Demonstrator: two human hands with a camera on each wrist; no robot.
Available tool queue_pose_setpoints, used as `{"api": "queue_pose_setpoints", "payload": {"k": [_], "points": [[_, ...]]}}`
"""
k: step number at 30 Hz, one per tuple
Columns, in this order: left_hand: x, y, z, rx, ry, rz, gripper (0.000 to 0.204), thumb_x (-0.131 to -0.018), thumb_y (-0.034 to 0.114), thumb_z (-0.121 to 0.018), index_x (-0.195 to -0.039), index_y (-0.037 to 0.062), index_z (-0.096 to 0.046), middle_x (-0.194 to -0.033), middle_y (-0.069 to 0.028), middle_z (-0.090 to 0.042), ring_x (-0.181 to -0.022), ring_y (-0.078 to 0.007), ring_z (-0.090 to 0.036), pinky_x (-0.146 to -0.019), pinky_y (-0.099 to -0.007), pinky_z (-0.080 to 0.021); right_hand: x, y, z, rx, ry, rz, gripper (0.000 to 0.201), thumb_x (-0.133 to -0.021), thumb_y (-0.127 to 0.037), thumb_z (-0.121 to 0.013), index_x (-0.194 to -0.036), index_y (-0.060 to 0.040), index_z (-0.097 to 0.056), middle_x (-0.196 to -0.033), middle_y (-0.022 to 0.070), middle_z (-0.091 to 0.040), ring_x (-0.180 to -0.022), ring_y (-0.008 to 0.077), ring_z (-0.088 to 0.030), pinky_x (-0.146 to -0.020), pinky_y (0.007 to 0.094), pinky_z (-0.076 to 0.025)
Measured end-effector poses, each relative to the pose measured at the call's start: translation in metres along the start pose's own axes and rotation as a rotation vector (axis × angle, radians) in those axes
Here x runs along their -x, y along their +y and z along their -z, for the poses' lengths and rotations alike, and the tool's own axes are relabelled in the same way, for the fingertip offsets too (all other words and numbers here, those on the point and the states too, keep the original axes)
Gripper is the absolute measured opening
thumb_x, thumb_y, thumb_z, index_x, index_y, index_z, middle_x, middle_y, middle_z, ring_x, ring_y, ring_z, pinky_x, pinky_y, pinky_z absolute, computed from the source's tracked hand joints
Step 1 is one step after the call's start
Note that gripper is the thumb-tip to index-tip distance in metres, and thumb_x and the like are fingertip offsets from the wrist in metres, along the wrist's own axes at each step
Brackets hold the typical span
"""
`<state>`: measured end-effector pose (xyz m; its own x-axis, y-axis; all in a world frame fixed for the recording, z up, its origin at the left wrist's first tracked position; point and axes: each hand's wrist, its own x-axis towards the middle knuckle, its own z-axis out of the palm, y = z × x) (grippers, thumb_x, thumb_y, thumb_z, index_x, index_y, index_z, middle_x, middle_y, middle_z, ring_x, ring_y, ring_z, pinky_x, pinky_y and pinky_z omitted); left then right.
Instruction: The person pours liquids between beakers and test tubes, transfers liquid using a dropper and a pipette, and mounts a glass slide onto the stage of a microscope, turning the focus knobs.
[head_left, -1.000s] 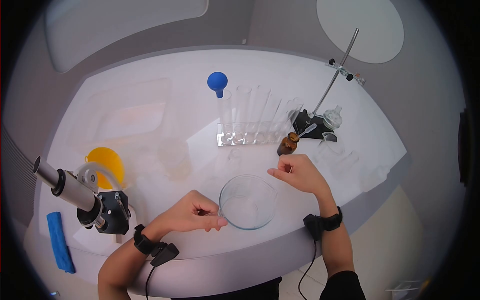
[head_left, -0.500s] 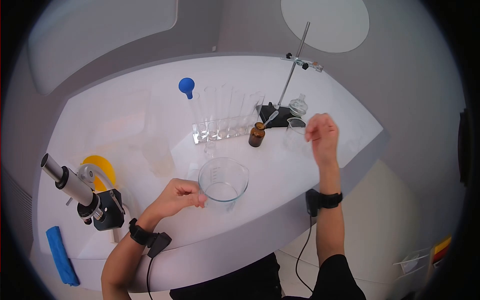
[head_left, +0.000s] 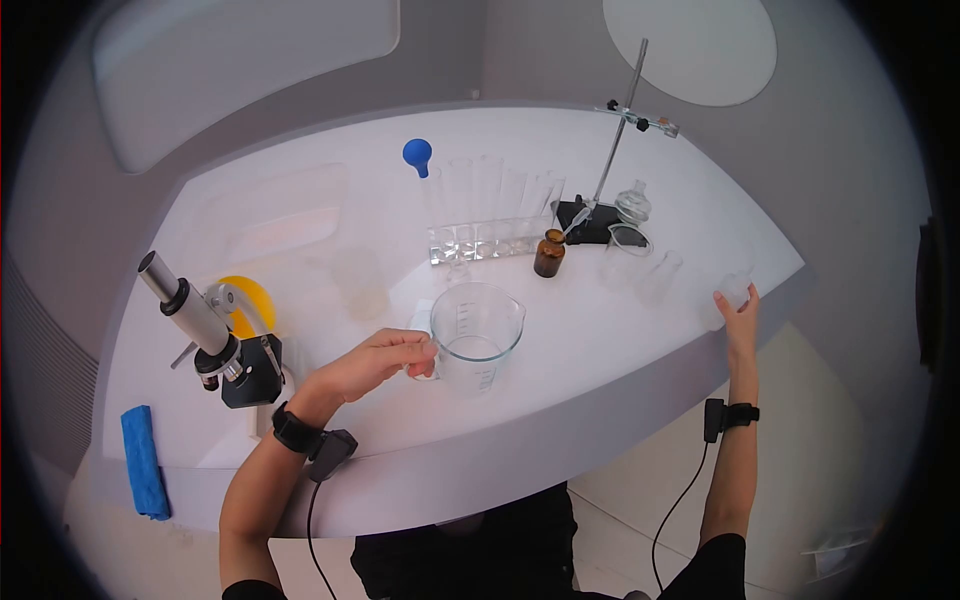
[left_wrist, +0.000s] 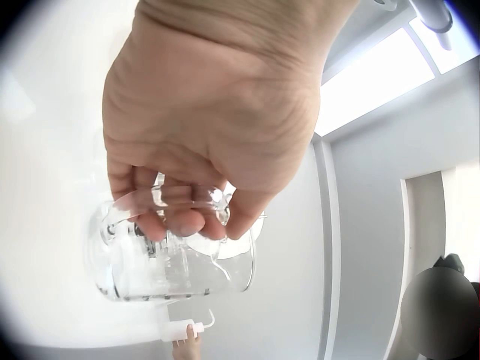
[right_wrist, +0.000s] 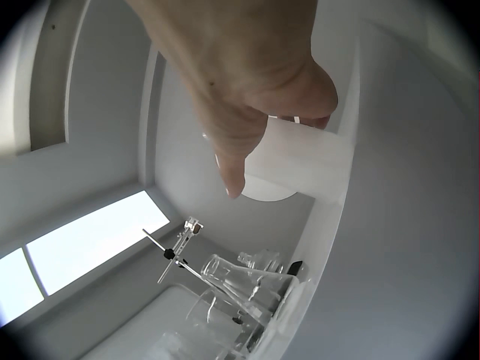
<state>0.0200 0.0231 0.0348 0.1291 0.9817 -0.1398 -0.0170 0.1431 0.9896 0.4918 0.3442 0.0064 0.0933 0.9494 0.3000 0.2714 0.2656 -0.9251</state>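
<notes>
My left hand [head_left: 372, 364] grips the handle of a clear glass measuring cup [head_left: 482, 322] with a pouring lip and printed marks. In the left wrist view, the fingers curl through the handle [left_wrist: 176, 198], and the cup looks to have nothing in it. Far to the right, near the table's edge, my right hand [head_left: 741, 322] has its thumb and fingers around a white wash bottle [head_left: 736, 287]. Its bent spout [left_wrist: 211, 320] shows in the left wrist view. The right wrist view shows the thumb [right_wrist: 233, 176] along one side of the bottle, the fingers mostly hidden behind it.
A brown bottle [head_left: 548, 256] with a dropper stands beyond the cup, beside a rack [head_left: 480, 242] of test tubes. Behind are a blue rubber bulb [head_left: 417, 153] and a ring stand [head_left: 622, 130]. Glass flasks [head_left: 664, 275] stand at right. A microscope [head_left: 205, 330] and blue cloth [head_left: 145, 462] are at left.
My right hand has travelled from beside the brown bottle, rightward past the glass flasks, to the wash bottle and taken hold of it. The left hand stays on the cup's handle.
</notes>
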Motion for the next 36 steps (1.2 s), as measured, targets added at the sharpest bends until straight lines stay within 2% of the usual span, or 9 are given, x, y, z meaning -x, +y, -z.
{"api": "queue_pose_setpoints", "payload": {"k": [4,6,12,16,22,24,25,27,36], "points": [[0.002,-0.011,-0.014,0.146,0.120,-0.092,0.036,-0.098,0.033,-0.053,-0.071,0.0117,-0.045,-0.069,0.0027,-0.038,-0.071,-0.0119,-0.038,-0.073,-0.0279,-0.033,-0.010,0.013,-0.006,-0.039,0.000,0.029,0.083,-0.080,-0.025,-0.079,-0.143,-0.0017,-0.032,-0.136,0.0159,-0.047,-0.127,0.0265,-0.046,-0.106,0.0375,-0.036],[0.000,-0.019,-0.015,0.198,0.156,-0.126,0.034,-0.099,0.031,-0.052,-0.072,0.0118,-0.044,-0.069,0.0035,-0.037,-0.070,-0.0117,-0.036,-0.072,-0.0282,-0.033,-0.009,0.013,-0.009,-0.064,0.010,0.013,0.073,-0.081,-0.022,-0.078,-0.139,-0.0007,-0.039,-0.131,0.0145,-0.051,-0.122,0.0254,-0.050,-0.104,0.0368,-0.038],[-0.004,-0.019,-0.025,0.240,0.276,-0.207,0.032,-0.100,0.028,-0.049,-0.072,0.0137,-0.042,-0.068,0.0052,-0.032,-0.067,-0.0099,-0.031,-0.069,-0.0272,-0.032,0.005,0.000,-0.003,-0.117,0.061,0.086,0.066,-0.084,-0.025,-0.076,-0.136,-0.0009,-0.044,-0.129,0.0129,-0.053,-0.121,0.0241,-0.050,-0.102,0.0358,-0.039],[-0.004,0.008,-0.031,0.194,0.318,-0.289,0.033,-0.100,0.028,-0.049,-0.071,0.0141,-0.041,-0.066,0.0053,-0.029,-0.064,-0.0099,-0.028,-0.066,-0.0279,-0.030,0.014,-0.031,0.000,-0.149,0.040,0.145,0.065,-0.085,-0.027,-0.075,-0.136,-0.0010,-0.044,-0.128,0.0122,-0.055,-0.121,0.0237,-0.051,-0.102,0.0354,-0.038],[-0.009,0.069,-0.038,0.187,0.308,-0.439,0.034,-0.101,0.027,-0.048,-0.070,0.0140,-0.038,-0.062,0.0054,-0.026,-0.060,-0.0101,-0.025,-0.061,-0.0283,-0.028,0.046,-0.100,-0.015,-0.270,-0.117,0.232,0.063,-0.085,-0.028,-0.074,-0.135,-0.0009,-0.046,-0.124,0.0104,-0.057,-0.118,0.0212,-0.052,-0.101,0.0337,-0.039],[-0.013,0.085,-0.033,0.177,0.291,-0.461,0.035,-0.101,0.027,-0.047,-0.070,0.0138,-0.037,-0.061,0.0053,-0.026,-0.059,-0.0102,-0.024,-0.059,-0.0284,-0.027,0.055,-0.119,-0.024,-0.290,-0.262,0.332,0.064,-0.084,-0.029,-0.075,-0.134,-0.0008,-0.046,-0.121,0.0094,-0.057,-0.113,0.0181,-0.054,-0.099,0.0321,-0.041],[-0.014,0.093,-0.032,0.157,0.287,-0.483,0.036,-0.101,0.027,-0.047,-0.070,0.0138,-0.036,-0.061,0.0052,-0.025,-0.059,-0.0103,-0.023,-0.058,-0.0287,-0.027,0.062,-0.131,-0.030,-0.290,-0.261,0.334,0.064,-0.084,-0.029,-0.075,-0.134,-0.0008,-0.046,-0.121,0.0094,-0.057,-0.113,0.0181,-0.054,-0.099,0.0321,-0.041],[-0.015,0.108,-0.031,0.116,0.295,-0.508,0.038,-0.101,0.027,-0.046,-0.068,0.0147,-0.033,-0.060,0.0050,-0.023,-0.057,-0.0107,-0.022,-0.057,-0.0292,-0.026,0.077,-0.154,-0.044,-0.329,-0.399,0.366,0.063,-0.083,-0.030,-0.076,-0.131,-0.0007,-0.047,-0.117,0.0079,-0.058,-0.109,0.0161,-0.055,-0.096,0.0309,-0.043],[-0.019,0.145,-0.038,0.185,0.353,-0.542,0.041,-0.100,0.029,-0.045,-0.065,0.0173,-0.026,-0.059,0.0052,-0.020,-0.055,-0.0099,-0.022,-0.055,-0.0280,-0.024,0.103,-0.211,-0.094,-0.414,-0.703,0.367,0.064,-0.079,-0.033,-0.077,-0.129,-0.0029,-0.049,-0.111,0.0081,-0.059,-0.105,0.0166,-0.058,-0.091,0.0309,-0.047]]}}
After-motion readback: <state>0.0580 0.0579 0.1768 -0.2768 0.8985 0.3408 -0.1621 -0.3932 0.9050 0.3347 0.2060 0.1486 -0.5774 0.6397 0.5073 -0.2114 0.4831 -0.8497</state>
